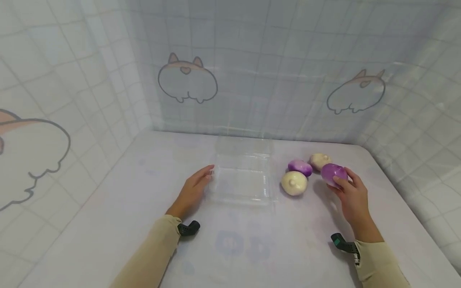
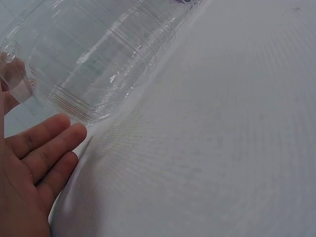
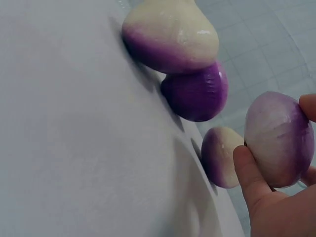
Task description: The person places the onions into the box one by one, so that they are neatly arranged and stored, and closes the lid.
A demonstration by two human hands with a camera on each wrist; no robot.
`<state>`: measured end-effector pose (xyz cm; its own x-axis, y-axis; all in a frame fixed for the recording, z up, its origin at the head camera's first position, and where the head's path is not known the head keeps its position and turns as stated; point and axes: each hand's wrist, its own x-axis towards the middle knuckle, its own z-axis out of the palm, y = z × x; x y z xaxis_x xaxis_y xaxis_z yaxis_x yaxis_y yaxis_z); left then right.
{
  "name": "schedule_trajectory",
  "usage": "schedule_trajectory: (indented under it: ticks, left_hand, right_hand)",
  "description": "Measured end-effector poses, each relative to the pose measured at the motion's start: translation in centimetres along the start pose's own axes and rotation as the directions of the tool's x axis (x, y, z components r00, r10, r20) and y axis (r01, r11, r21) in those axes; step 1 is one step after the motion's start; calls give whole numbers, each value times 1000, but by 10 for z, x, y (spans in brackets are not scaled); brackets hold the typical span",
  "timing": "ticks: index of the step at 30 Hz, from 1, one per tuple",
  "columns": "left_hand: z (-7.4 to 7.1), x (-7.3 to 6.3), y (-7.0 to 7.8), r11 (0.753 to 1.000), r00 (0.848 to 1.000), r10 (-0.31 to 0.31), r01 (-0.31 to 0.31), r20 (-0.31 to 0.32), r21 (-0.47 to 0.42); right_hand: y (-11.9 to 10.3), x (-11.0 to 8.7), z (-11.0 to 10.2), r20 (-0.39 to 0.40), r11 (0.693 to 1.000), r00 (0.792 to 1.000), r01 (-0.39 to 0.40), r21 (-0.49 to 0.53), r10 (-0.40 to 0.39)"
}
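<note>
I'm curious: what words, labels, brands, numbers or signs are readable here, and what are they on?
None can be read.
Tabletop: its faint marks are too blurred to tell whether they are letters.
Wall covering: cartoon drawings, no writing visible.
Purple-and-white vegetable in the right hand, and clear plastic container: no text visible.
Black wrist devices: any markings too small to read.

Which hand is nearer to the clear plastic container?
The left hand, at the left edge of the container; the right hand is farther off, to the right, holding a purple vegetable.
</note>
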<state>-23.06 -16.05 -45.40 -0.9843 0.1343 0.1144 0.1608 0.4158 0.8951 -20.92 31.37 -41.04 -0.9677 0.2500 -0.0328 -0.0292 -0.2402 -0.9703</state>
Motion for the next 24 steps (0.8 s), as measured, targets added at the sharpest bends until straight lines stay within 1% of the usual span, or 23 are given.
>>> schedule_trajectory:
  ticks: [6,10,11,14,16,18,21,24]
  left_hand:
    - [-1,1,0,1000,1000,-28,28,2,-7]
    - [-1,1,1,1000,1000,-14,14,-5,-12]
    - [-1,1,1,1000,1000,-9,9,-5,-16]
    - [-1,2,0,1000,1000,1,-1,-3,-19]
    - [-1,2,1,1000,1000,-5,5,-5,-23]
    - [-1,1,1,1000,1000,-11,10,-4,-21]
    - [-1,1,2,1000,1000,-18,18,-14,-20]
    - [-1,2,2,1000,1000,-18,18,-16,-17]
  right_hand:
    - [-3,4,11,-3,1000,1000,19,-19,-19]
    - [-8,10,18,18,999,999,38,-21,-38]
    - [-10,11,19,36,999,998,44,-11,-43]
    - [-17,15,21,108,997,993,61,-43,-56]
    - [-21,17,23,168,994,984,75,-80,-61]
    - [-24,19,24,212,990,975,84,-114,-58]
    - [-27,21,27,238,991,970,74,-108,-46]
    - [-28,24,30,242,995,970,43,-85,-21]
